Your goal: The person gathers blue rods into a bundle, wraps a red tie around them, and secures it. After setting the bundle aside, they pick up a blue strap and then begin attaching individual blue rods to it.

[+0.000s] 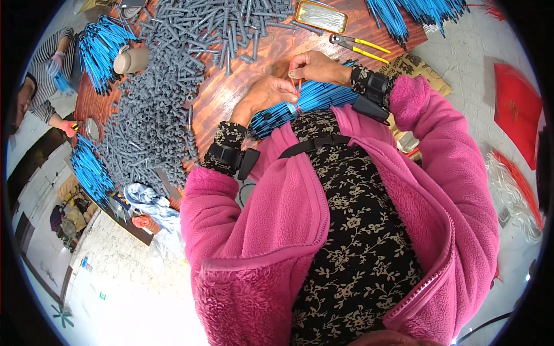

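Note:
A bundle of thin blue rods with black ends (pixel 326 92) lies across my lap at the table's edge. Around it runs a red string (pixel 299 89), whose ends rise between my fingers. My left hand (pixel 266 96) pinches the string just over the bundle, with its wrist by the rods' left end. Slightly farther off and to the right, my right hand (pixel 321 67) also pinches the red string between thumb and forefinger. The knot, if there is one, is too small to make out.
Heaps of grey plastic plugs (pixel 153 104) cover the table's left and far side. A yellow-rimmed tin of white sticks (pixel 321 16) and yellow-handled pincers (pixel 360 47) lie beyond my right hand. More blue bundles (pixel 104 52) stand around. At left, a person in a striped sleeve (pixel 43 109) handles rods.

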A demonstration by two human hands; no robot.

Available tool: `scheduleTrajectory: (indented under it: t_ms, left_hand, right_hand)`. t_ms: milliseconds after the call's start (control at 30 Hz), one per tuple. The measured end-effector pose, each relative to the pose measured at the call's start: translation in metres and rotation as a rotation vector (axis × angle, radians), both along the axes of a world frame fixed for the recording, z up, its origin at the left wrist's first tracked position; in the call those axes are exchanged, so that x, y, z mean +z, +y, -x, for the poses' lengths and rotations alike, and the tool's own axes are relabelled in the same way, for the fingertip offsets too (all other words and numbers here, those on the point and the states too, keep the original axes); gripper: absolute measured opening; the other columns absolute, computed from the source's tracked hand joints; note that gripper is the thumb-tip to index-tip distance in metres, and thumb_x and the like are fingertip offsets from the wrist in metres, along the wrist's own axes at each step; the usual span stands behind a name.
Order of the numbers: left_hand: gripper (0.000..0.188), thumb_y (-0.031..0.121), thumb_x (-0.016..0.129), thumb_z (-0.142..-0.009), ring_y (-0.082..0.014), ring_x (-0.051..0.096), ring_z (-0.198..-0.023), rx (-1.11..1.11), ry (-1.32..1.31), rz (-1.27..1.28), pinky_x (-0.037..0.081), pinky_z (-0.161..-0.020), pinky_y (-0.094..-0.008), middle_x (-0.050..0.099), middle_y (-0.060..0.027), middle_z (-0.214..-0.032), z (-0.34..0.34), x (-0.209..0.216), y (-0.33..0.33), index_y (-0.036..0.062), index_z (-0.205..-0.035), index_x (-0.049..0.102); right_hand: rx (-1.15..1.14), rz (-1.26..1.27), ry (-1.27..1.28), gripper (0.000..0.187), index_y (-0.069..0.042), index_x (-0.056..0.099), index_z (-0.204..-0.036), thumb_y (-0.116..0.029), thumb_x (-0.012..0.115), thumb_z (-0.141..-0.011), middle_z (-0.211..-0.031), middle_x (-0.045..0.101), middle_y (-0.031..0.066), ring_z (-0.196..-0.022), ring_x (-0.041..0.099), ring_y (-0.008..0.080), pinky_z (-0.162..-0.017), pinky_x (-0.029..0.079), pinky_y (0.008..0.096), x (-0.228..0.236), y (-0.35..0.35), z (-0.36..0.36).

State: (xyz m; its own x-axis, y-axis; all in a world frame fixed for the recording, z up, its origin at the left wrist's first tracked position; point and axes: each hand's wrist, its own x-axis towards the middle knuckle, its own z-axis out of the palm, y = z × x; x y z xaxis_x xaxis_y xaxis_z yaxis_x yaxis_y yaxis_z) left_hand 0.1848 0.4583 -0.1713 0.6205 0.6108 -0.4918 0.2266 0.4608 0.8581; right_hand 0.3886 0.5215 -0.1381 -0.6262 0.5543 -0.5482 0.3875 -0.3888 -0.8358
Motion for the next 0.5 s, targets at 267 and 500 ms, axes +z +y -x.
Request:
scheduleTrajectory:
  t_ms: [267,500]
  left_hand:
    - [0.012,0.004,0.075,-0.080,-0.0099,0.063,-0.083,-0.009,0.147,-0.070,0.052,-0.078,-0.0268,0.070,-0.0022,-0.087,0.004,-0.002,-0.006,0.0002,-0.091,0.072]
    - [0.015,0.012,0.077,-0.078,-0.0068,0.062,-0.077,-0.012,0.194,0.015,0.051,-0.074,-0.0252,0.071,0.0001,-0.082,0.006,-0.021,-0.009,0.0040,-0.090,0.073]
  right_hand:
    - [0.171,-0.344,-0.046,0.031,-0.001,0.066,-0.082,-0.032,0.071,-0.082,-0.075,0.065,0.0047,-0.069,0.062,0.0157,-0.065,0.048,0.0321,0.001,-0.008,-0.002]
    - [0.453,-0.543,-0.223,0.031,-0.007,0.066,-0.080,-0.037,0.070,-0.080,-0.072,0.063,0.0116,-0.070,0.062,0.0306,-0.062,0.045,0.0423,0.002,-0.013,0.002]
